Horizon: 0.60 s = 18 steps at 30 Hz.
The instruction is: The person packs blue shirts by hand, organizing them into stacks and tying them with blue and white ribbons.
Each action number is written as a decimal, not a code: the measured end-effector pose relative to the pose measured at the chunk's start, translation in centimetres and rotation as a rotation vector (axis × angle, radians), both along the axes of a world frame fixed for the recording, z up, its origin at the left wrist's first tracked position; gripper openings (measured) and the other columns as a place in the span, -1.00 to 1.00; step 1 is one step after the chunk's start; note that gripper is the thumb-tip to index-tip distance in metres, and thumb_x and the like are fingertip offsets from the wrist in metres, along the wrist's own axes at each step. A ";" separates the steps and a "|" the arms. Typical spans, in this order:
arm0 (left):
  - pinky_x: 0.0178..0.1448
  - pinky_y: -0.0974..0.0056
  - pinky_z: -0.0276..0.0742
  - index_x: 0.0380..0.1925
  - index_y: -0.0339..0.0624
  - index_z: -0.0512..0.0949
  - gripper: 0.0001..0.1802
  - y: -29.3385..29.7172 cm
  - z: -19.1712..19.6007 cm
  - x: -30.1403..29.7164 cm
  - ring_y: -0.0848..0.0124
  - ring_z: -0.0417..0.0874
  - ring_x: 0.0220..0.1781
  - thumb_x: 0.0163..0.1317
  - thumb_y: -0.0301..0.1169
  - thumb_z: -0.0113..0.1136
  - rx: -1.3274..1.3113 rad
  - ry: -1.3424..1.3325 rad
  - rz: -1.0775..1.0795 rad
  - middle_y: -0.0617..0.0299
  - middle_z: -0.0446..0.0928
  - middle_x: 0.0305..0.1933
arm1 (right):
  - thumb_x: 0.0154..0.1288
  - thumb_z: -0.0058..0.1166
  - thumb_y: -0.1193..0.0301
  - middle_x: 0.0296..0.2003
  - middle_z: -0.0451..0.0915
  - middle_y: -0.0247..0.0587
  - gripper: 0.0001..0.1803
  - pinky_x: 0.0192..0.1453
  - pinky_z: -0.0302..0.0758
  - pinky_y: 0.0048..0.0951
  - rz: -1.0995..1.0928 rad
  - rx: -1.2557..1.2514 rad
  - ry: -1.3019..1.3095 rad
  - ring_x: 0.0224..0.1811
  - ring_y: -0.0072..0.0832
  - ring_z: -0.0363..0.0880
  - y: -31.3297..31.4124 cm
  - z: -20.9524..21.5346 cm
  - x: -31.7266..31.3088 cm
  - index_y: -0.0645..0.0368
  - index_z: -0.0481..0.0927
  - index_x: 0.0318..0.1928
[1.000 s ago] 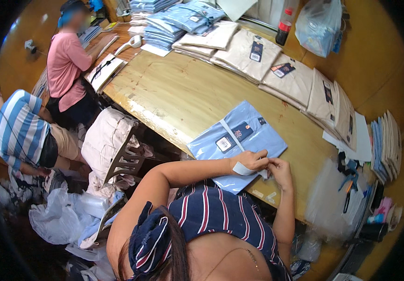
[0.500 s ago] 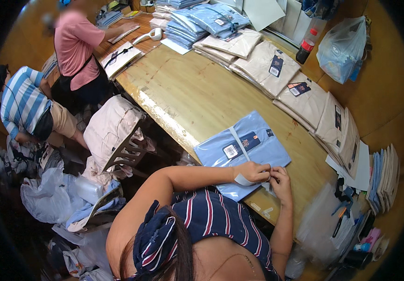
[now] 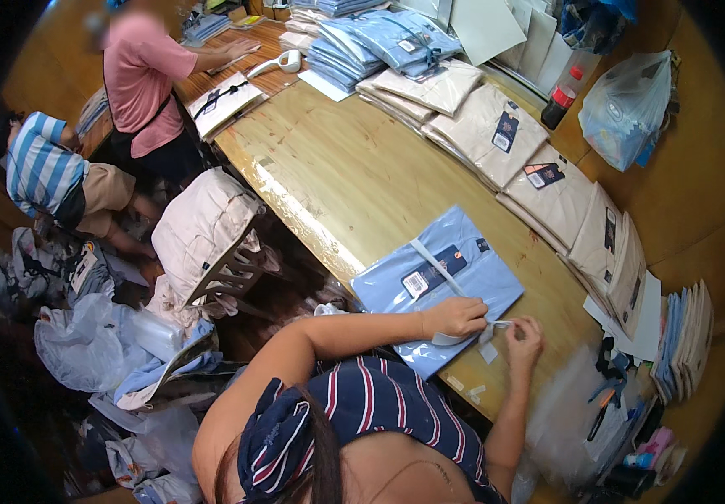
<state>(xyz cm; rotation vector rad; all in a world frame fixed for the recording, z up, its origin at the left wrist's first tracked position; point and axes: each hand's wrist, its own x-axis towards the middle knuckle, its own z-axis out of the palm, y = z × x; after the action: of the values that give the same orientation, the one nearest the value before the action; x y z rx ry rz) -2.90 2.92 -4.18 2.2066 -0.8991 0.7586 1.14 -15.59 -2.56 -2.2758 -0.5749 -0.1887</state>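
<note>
A folded blue shirt in a clear plastic bag [image 3: 387, 286] lies flat at the table's near edge, in front of my body. A dark hang tag [image 3: 434, 271] with a white label shows on it. Across the tag runs a pale strip [image 3: 435, 262], ending under my left hand [image 3: 456, 317], whose fingers are closed on it; a loose white piece hangs below the wrist. To the right of it, my right hand [image 3: 525, 340] pinches a narrow white strip [image 3: 501, 323] stretched between the two hands. Whether both are one strip is unclear.
Bagged beige shirts [image 3: 497, 134] line the table's far side, with stacked blue shirts [image 3: 400, 42] beyond. A cola bottle [image 3: 560, 101] stands behind them. On the left, a chair [image 3: 228, 277] bears cloth. Two people work farther off. Tape scraps [image 3: 466, 388] stick to the near edge.
My right hand has moved right, away from my left hand, drawing the narrow white strip out between them. The person in stripes has bent lower, with an arm reaching down.
</note>
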 end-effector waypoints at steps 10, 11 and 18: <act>-0.15 0.23 0.29 -0.16 -0.14 0.33 -0.40 9.4 3.4 -1.6 0.18 0.36 -0.13 -0.33 -0.31 0.25 0.027 0.449 0.381 0.08 0.33 -0.19 | 0.10 -0.14 0.54 -0.31 0.45 -0.19 -0.58 -0.38 0.40 -0.60 -0.241 0.909 1.149 -0.44 -0.53 0.45 3.8 0.9 -5.5 0.30 0.16 0.01; -0.15 0.20 0.30 -0.15 -0.14 0.32 -0.43 11.4 3.3 -1.8 0.16 0.36 -0.15 -0.28 -0.31 0.23 0.010 0.501 0.494 0.07 0.33 -0.22 | 0.09 -0.12 0.56 -0.27 0.43 -0.19 -0.55 -0.33 0.40 -0.59 -0.209 0.974 1.083 -0.39 -0.53 0.44 5.6 0.3 -6.5 0.30 0.14 0.03; -0.19 0.24 0.37 -0.10 -0.20 0.27 -0.50 24.9 4.4 -2.5 0.17 0.42 -0.27 -0.12 -0.43 0.15 -0.315 0.575 0.672 0.01 0.32 -0.22 | -0.08 -0.04 0.66 -0.17 0.38 -0.14 -0.46 -0.10 0.35 -0.47 -0.010 1.067 0.882 -0.21 -0.49 0.41 16.6 4.6 -2.8 0.31 0.17 0.01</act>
<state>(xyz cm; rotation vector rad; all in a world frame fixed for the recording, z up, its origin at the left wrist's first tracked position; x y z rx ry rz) -5.40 27.78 0.21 2.2396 0.2463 0.4496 -1.70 1.04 2.07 -1.1256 0.0488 0.4103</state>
